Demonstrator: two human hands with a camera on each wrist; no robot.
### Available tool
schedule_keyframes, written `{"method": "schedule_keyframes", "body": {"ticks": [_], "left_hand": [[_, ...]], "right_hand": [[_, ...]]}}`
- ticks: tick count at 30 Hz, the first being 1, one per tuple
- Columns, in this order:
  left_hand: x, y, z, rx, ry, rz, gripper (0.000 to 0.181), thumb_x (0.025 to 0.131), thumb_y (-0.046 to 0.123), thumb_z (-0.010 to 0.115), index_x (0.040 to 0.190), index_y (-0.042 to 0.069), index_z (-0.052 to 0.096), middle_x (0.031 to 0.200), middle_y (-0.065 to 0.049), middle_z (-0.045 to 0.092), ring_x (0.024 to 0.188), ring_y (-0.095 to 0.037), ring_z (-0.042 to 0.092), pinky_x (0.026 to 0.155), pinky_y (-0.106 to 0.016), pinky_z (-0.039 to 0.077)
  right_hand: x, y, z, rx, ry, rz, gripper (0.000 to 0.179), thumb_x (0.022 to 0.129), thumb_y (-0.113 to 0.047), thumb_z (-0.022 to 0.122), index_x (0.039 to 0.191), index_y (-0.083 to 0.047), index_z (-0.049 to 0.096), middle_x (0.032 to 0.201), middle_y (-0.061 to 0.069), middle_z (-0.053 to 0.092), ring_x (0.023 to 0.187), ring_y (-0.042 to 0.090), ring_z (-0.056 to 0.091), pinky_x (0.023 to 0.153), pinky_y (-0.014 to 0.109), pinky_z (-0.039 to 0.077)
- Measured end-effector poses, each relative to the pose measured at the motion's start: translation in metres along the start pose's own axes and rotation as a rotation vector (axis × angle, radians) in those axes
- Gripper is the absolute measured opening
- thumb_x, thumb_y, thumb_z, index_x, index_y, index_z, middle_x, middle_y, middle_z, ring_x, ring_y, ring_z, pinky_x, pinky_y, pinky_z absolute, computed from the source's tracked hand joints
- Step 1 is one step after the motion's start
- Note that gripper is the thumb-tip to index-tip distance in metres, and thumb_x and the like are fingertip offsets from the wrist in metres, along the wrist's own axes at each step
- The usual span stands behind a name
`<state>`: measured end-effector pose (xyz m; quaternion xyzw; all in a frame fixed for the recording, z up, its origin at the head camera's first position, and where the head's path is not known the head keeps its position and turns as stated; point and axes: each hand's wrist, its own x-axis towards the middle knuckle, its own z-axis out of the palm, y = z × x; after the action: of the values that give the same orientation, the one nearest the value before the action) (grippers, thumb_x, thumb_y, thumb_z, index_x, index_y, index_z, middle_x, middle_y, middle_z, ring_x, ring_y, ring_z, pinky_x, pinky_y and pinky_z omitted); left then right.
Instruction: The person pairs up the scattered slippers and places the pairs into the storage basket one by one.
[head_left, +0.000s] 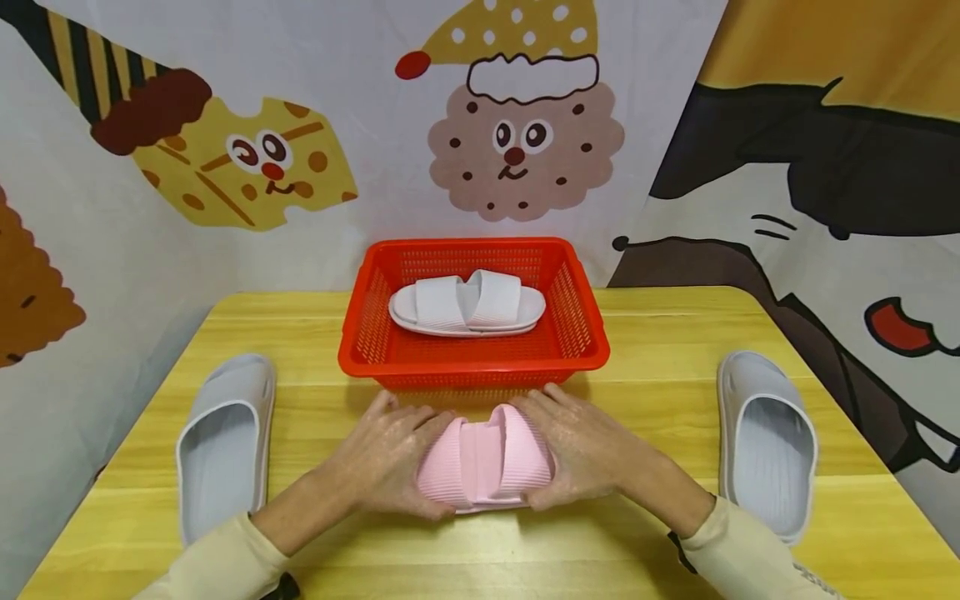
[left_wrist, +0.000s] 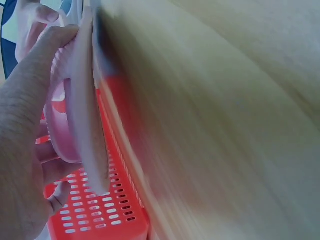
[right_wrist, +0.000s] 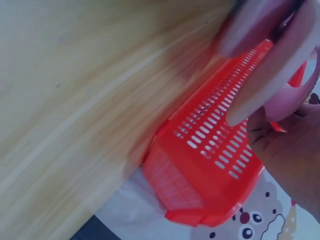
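Note:
Pink slides (head_left: 483,458) with wide ribbed straps are held between both hands at the front middle of the table. My left hand (head_left: 390,458) grips the left end, thumb on the near side and fingers on the far side. My right hand (head_left: 583,446) grips the right end in the same way. In the left wrist view, the pale sole (left_wrist: 90,110) faces the tabletop with a gap below it. Just beyond, a red plastic basket (head_left: 472,369) holds white slides (head_left: 495,304) with similar straps. The palms hide both ends of the pink slides.
A grey closed-toe slipper (head_left: 225,446) lies at the left of the yellow wooden table (head_left: 315,333). Another grey slipper (head_left: 768,446) lies at the right, beyond the right forearm. A cloth with cartoon prints (head_left: 375,108) hangs behind the table.

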<state>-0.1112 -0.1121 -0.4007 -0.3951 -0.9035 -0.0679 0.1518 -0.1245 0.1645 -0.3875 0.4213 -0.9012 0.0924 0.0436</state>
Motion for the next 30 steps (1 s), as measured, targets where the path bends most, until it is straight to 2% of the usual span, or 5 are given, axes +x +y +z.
{"method": "schedule_keyframes", "body": {"ticks": [5,9,19,26,30], "left_hand": [[0.0008,0.0016,0.0009,-0.015,0.030,0.004,0.099,0.049,0.084,0.051,0.119,0.014,0.056,0.099,0.000,0.060,0.079,-0.014,0.057,0.073,-0.037,0.030],[0.0015,0.0024,0.0017,-0.024,0.039,0.005,0.099,0.049,0.083,0.052,0.119,0.014,0.056,0.100,0.000,0.060,0.080,-0.014,0.056,0.074,-0.037,0.031],[0.0047,0.0022,0.0007,-0.046,0.071,0.004,0.098,0.049,0.082,0.052,0.118,0.013,0.056,0.100,0.001,0.059,0.081,-0.014,0.056,0.074,-0.036,0.030],[0.0057,0.0021,0.0014,-0.048,0.067,0.004,0.099,0.049,0.082,0.053,0.118,0.011,0.057,0.102,0.001,0.060,0.085,-0.013,0.056,0.074,-0.036,0.031],[0.0070,0.0028,0.0009,-0.050,0.064,0.009,0.099,0.049,0.082,0.052,0.118,0.012,0.057,0.102,0.002,0.060,0.084,-0.013,0.056,0.074,-0.036,0.031]], "right_hand": [[0.0019,-0.0032,-0.0016,0.019,-0.010,-0.007,0.100,0.055,-0.068,0.064,0.135,-0.014,0.036,0.127,0.001,0.045,0.122,0.017,0.036,0.105,0.038,0.016],[0.0016,-0.0034,-0.0019,0.019,0.001,-0.013,0.100,0.055,-0.067,0.064,0.134,-0.013,0.037,0.123,-0.001,0.045,0.120,0.014,0.036,0.104,0.038,0.017],[0.0054,-0.0058,-0.0004,0.099,0.047,-0.026,0.094,0.054,-0.064,0.067,0.132,-0.021,0.036,0.115,-0.013,0.041,0.104,0.004,0.033,0.095,0.030,0.027],[0.0066,-0.0072,0.0004,0.092,0.057,-0.029,0.093,0.054,-0.061,0.067,0.132,-0.019,0.037,0.112,-0.011,0.041,0.099,0.006,0.034,0.085,0.028,0.033],[0.0073,-0.0099,0.0004,0.093,0.062,-0.030,0.096,0.053,-0.061,0.068,0.133,-0.017,0.036,0.115,-0.008,0.041,0.101,0.009,0.034,0.086,0.030,0.035]]}}
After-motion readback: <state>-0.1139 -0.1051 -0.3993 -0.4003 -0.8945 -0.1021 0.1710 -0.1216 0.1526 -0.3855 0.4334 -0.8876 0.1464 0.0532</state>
